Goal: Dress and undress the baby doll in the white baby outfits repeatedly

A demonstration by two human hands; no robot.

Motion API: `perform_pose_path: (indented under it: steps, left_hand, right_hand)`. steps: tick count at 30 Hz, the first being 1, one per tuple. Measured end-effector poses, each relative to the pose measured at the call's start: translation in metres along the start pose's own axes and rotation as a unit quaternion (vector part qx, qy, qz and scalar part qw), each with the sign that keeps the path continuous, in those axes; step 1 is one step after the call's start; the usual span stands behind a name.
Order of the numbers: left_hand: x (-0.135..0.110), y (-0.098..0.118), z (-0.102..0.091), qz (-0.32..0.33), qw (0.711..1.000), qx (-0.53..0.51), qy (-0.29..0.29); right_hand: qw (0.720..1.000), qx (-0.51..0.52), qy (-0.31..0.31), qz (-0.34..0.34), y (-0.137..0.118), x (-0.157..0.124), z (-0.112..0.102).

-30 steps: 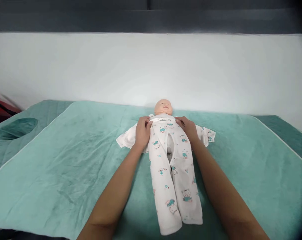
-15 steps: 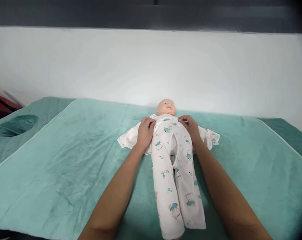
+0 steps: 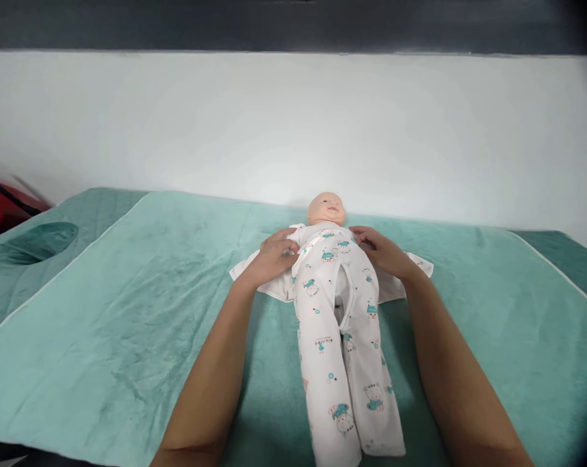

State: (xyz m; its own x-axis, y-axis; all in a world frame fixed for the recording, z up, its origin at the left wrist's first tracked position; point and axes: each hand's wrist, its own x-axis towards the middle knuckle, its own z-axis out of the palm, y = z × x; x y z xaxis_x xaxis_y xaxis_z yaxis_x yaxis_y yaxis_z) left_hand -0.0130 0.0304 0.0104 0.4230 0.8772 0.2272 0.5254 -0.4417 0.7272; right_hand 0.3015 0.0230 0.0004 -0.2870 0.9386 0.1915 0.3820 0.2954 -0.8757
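A baby doll (image 3: 326, 209) lies on its back, head toward the wall, in a white baby shirt (image 3: 276, 287) with its sleeves spread to both sides. White baby pants (image 3: 322, 324) with a blue-green animal print cover it from chest to feet, legs pointing at me. At the waistband's left side, my left hand (image 3: 274, 258) is closed, its fingers bent against the cloth edge. My right hand (image 3: 381, 251) is closed at the waistband's right side, fingertips curled in and partly hidden. Both wrists bend inward toward the doll's trunk.
A green padded sheet (image 3: 152, 311) covers the table, wrinkled on the left. An oval hole (image 3: 37, 243) opens in the pad at far left, near a red item (image 3: 1, 211) with a black strap. The white wall (image 3: 293, 130) stands right behind the doll's head.
Both hands have turned, with wrists and elbows spreading outward while the fingers stay at the waistband's sides. The doll and clothes sit slightly farther right in view.
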Motion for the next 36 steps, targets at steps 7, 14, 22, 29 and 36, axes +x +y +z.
perform_pose_path:
  steps: [7, 14, 22, 29, 36]
  left_hand:
    - [0.010, -0.007, 0.026, -0.070, 0.986, -0.001, 0.151]
    - [0.006, -0.012, 0.040, 0.004, 0.972, 0.001, 0.234]
    - [-0.040, 0.010, 0.053, -0.083, 0.983, 0.069, 0.149]
    - [-0.041, 0.017, 0.056, -0.173, 0.957, -0.225, 0.058]
    - [-0.043, 0.021, 0.049, -0.218, 0.894, -0.392, 0.014]
  right_hand:
    - [0.988, -0.027, 0.153, 0.016, 0.009, 0.010, 0.016]
    - [0.958, -0.100, 0.256, -0.077, 0.014, 0.007, 0.032]
    - [0.961, -0.152, 0.229, 0.034, 0.011, -0.037, 0.039]
    - [0.995, 0.049, 0.063, 0.053, 0.014, -0.037, 0.029]
    - [0.969, 0.229, 0.006, 0.086, 0.001, -0.034, 0.032]
